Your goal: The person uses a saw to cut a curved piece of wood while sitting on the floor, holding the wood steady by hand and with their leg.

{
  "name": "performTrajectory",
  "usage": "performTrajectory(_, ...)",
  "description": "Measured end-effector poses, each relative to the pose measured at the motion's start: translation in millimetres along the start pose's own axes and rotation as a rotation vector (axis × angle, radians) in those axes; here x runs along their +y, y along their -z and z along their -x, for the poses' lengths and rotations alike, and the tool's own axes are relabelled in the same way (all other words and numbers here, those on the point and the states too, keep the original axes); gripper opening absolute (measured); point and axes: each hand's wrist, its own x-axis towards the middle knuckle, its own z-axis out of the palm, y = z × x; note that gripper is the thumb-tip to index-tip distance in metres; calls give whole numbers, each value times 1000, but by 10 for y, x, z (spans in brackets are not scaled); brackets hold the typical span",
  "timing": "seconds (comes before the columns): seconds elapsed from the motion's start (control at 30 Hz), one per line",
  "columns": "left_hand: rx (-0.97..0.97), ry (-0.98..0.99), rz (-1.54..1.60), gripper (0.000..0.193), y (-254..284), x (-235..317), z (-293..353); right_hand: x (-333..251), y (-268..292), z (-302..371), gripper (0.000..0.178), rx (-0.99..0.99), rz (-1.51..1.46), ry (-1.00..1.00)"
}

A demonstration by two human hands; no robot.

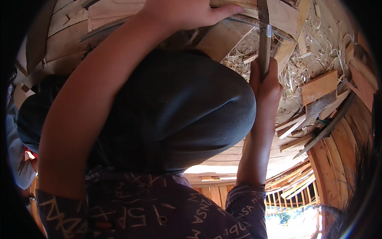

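Note:
My left hand (179, 14) is at the top edge of the view, closed on a pale piece of wood (250, 4). Its thumb stretches along the near side of the wood; the other fingers are mostly cut off by the frame. To the right, my right hand (266, 81) is wrapped round the long wooden handle of a knife (264, 44). A bright metal band circles the handle near the blade. The dark blade points away from me beside the pale wood, and its far end runs out of view.
Curly wood shavings (294, 75) litter the ground at right, with a flat board offcut (319, 87) and several wooden strips (314, 109). My bent knee (207, 99) in dark trousers fills the space between my arms. Part of another person (20, 159) shows at far left.

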Motion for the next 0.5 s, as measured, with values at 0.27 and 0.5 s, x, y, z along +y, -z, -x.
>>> performTrajectory(0.27,4,37,105,77,3,24,-20,47,-92,84,19,38,-16,-91)
performTrajectory(0.5,-53,49,70,78,16,-4,-27,-58,-59,259,19,-3,10,-191)
